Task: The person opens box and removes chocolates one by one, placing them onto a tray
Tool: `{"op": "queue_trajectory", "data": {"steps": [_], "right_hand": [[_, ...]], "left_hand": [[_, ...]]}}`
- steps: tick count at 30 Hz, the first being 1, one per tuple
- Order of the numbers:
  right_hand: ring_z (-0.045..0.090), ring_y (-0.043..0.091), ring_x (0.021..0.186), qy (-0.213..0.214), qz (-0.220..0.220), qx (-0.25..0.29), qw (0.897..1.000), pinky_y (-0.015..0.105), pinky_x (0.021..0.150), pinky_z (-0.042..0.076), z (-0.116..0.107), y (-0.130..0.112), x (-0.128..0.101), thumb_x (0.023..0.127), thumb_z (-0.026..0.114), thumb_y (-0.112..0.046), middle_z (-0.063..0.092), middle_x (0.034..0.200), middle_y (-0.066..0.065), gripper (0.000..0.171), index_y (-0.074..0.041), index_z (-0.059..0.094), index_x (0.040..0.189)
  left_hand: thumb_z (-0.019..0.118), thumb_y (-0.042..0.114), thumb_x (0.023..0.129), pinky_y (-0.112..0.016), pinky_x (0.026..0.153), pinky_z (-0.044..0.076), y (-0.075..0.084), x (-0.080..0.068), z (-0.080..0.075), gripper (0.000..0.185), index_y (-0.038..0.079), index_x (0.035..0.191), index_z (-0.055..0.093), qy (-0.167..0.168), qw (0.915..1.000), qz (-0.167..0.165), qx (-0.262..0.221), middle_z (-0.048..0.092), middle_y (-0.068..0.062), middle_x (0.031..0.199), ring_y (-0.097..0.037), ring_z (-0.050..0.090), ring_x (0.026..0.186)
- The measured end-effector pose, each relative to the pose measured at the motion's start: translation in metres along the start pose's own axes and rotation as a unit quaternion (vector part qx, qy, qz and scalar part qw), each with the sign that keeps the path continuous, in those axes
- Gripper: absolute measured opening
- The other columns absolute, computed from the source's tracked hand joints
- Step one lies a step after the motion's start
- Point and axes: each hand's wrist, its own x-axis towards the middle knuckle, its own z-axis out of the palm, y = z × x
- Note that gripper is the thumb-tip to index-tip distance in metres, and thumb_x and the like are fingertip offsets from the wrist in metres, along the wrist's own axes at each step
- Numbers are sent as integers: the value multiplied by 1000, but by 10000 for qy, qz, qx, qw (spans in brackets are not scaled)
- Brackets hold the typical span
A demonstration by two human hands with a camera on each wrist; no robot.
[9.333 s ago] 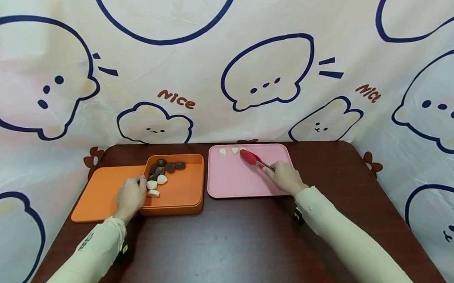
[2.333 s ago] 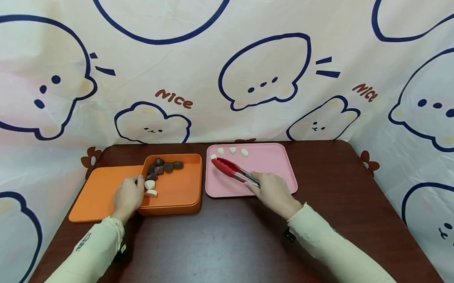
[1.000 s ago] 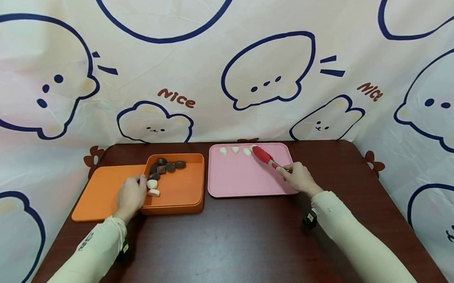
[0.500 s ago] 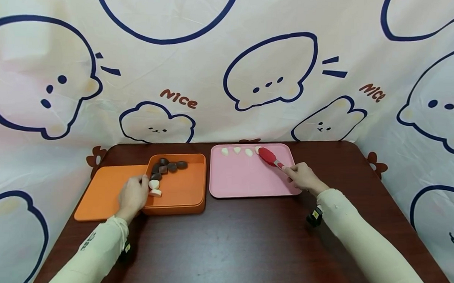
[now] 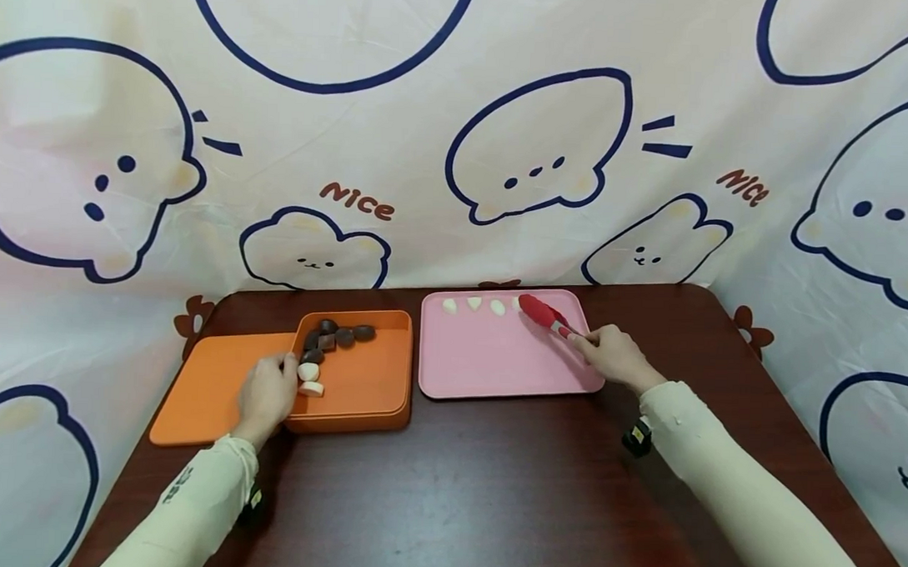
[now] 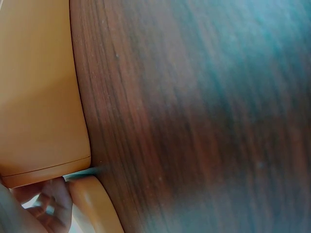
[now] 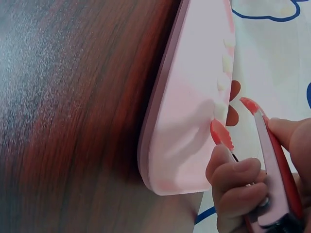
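Note:
My left hand point(image 5: 267, 394) grips the left wall of a shallow orange box point(image 5: 368, 368), its fingers curled at the edge. Inside lie several dark brown, chocolate-like pieces point(image 5: 344, 337) and two white ones point(image 5: 309, 372). Red-tipped metal tongs point(image 5: 543, 310) are held in my right hand point(image 5: 617, 356) over the back right of a pink tray point(image 5: 489, 364). Along the tray's back edge runs a row of several small white pieces point(image 5: 497, 307); the tongs' head partly covers the rightmost. In the right wrist view the two red tips point(image 7: 222, 133) are spread apart with nothing between them.
A flat orange lid point(image 5: 210, 383) lies on the dark wooden table point(image 5: 432, 491), left of the box and against it. Behind and to both sides hangs a white cloth point(image 5: 414, 149) with cartoon drawings. The tray stands close to the table's back edge.
One white piece has gone from the box to the right end of the tray's row, carried in the tongs. The tongs have since shifted slightly right. The left hand stays at the box.

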Motion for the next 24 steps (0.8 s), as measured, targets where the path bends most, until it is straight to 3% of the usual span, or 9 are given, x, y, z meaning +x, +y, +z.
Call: {"op": "queue_trajectory", "data": {"steps": [4,13,24], "right_hand": [[41,13,52,48,18,-57,10000,26,48,33,-1,2,0,104,52,-42,45,56,-2,50,2,70,91],[42,13,51,277,-57,-90,9996,26,47,33,2,-4,-4,103,53,-44,43,57,-2,49,2,69,95],[44,14,52,553,-382,-260,9974,26,47,33,6,-21,-12,100,58,-46,43,57,-2,46,-3,68,90]], "left_hand": [[29,39,109,-33,55,35,0,0,0,51,9,85,62,2,10000,10,9,60,-13,79,-27,58,73],[31,38,109,-33,55,35,-1,2,1,49,7,92,65,22,10000,-43,-13,54,-10,72,-25,53,67],[28,39,109,-33,56,35,-1,1,0,51,9,91,65,23,10000,-16,29,60,-12,80,-27,57,73]]}}
